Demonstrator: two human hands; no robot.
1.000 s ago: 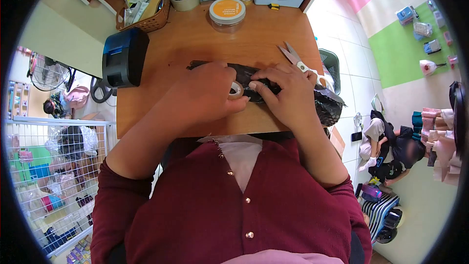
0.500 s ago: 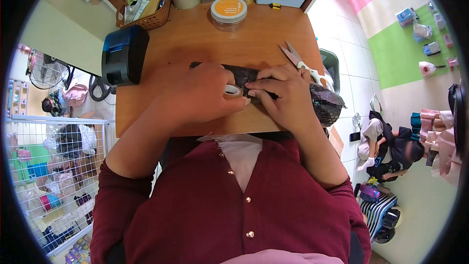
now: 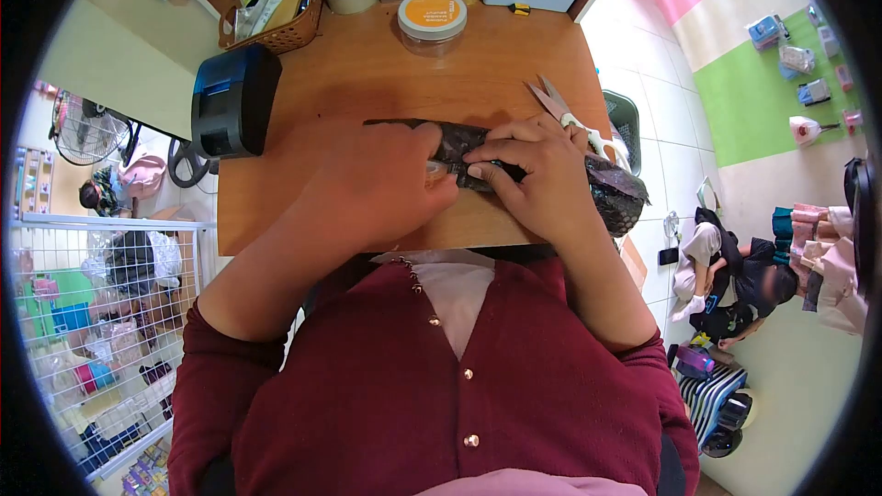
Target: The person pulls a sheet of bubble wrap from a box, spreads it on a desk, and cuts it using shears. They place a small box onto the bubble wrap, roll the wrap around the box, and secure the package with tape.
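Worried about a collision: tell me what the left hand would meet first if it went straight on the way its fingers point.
Most likely the right hand: the left hand, gripping a tape roll, points right along the dark package, and their fingertips look nearly touching.

one dark bag (image 3: 614,195) — one scissors (image 3: 562,115) — one jar (image 3: 432,16)

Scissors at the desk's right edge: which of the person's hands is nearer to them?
Right. The right hand presses the black package just below the scissors, nearly touching them; the left hand grips the tape roll farther left.
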